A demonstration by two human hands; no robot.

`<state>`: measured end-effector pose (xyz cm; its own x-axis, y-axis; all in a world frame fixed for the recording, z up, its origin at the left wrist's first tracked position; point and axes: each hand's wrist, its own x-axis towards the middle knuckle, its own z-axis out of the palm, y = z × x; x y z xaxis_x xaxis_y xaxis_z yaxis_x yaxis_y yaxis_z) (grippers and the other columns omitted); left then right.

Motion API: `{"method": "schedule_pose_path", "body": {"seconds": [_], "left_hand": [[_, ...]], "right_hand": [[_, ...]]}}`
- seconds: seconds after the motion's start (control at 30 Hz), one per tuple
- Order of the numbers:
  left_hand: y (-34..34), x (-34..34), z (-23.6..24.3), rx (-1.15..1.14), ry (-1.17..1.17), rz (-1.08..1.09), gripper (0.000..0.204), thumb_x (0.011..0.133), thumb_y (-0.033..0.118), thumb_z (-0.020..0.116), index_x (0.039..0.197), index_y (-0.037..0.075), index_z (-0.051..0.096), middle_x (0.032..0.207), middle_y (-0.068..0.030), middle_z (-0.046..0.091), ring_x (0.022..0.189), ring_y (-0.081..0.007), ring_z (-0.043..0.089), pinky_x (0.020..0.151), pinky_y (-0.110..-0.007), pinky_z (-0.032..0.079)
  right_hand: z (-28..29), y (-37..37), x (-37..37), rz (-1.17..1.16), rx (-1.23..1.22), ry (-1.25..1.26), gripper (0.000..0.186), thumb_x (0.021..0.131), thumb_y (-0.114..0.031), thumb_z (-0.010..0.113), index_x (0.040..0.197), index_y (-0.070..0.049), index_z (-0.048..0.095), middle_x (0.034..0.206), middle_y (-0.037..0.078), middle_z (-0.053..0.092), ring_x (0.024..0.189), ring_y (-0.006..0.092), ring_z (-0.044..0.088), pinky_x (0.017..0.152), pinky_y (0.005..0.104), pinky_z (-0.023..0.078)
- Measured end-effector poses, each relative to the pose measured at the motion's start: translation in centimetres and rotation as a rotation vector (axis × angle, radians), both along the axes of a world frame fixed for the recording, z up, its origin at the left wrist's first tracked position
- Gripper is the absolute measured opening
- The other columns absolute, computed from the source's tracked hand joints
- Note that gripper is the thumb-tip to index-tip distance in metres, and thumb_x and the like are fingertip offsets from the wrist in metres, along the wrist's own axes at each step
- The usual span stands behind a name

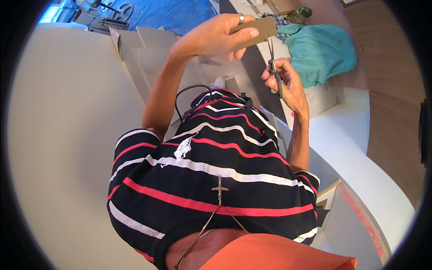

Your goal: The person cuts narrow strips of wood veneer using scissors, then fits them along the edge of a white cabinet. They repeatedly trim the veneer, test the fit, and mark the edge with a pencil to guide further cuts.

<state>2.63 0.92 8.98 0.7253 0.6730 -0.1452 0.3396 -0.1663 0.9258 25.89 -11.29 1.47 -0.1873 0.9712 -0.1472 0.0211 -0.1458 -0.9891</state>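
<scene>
My left hand (225, 35) grips a flat olive-brown strip (264, 29) between thumb and fingers, up in front of me; its material I cannot tell. From the right, my right hand (288, 80) holds a pair of scissors (272, 60) with dark handles, fingers at the loops. The blades point up to the lower edge of the strip, near its right end. Whether they touch or bite into it is too small to make out.
A teal cloth (319, 51) lies heaped on the right, beside a green bottle-like object (300, 15). Behind my left hand spreads a blue sheet (166, 15), with a machine having a handwheel (123, 11). Grey panels (150, 56) lean at left. A pale wall (67, 135) stands close on my left.
</scene>
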Motion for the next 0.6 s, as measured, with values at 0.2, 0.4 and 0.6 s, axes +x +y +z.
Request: {"method": "schedule_pose_path", "body": {"seconds": [0.2, 0.4, 0.6], "left_hand": [[-0.2, 0.1, -0.1, -0.040, 0.035, -0.049, 0.027, 0.107, 0.027, 0.048, 0.114, 0.005, 0.061, 0.065, -0.0007, 0.061, 0.052, -0.0073, 0.057, 0.052, -0.022, 0.045], [-0.3, 0.1, -0.1, -0.038, 0.041, -0.085, 0.026, 0.108, 0.025, 0.047, 0.116, 0.005, 0.061, 0.066, -0.0003, 0.061, 0.053, -0.0061, 0.056, 0.053, -0.021, 0.045], [-0.2, 0.2, -0.1, -0.063, 0.035, -0.062, 0.026, 0.108, 0.024, 0.047, 0.119, 0.006, 0.062, 0.066, 0.0002, 0.061, 0.053, -0.0052, 0.055, 0.053, -0.021, 0.044]], "right_hand": [[0.9, 0.8, 0.1, 0.035, 0.099, -0.214, 0.043, 0.082, -0.039, 0.083, 0.099, -0.011, 0.055, 0.089, -0.003, 0.062, 0.081, 0.0076, 0.054, 0.072, 0.0255, 0.040], [1.7, 0.8, 0.1, -0.004, 0.162, -0.274, 0.042, 0.080, -0.037, 0.085, 0.095, -0.011, 0.055, 0.083, -0.006, 0.061, 0.077, 0.0082, 0.052, 0.072, 0.0268, 0.039], [2.0, 1.1, 0.0, -0.020, 0.215, -0.294, 0.043, 0.078, -0.037, 0.086, 0.094, -0.011, 0.055, 0.080, -0.005, 0.059, 0.075, 0.0086, 0.050, 0.070, 0.0271, 0.039]]}}
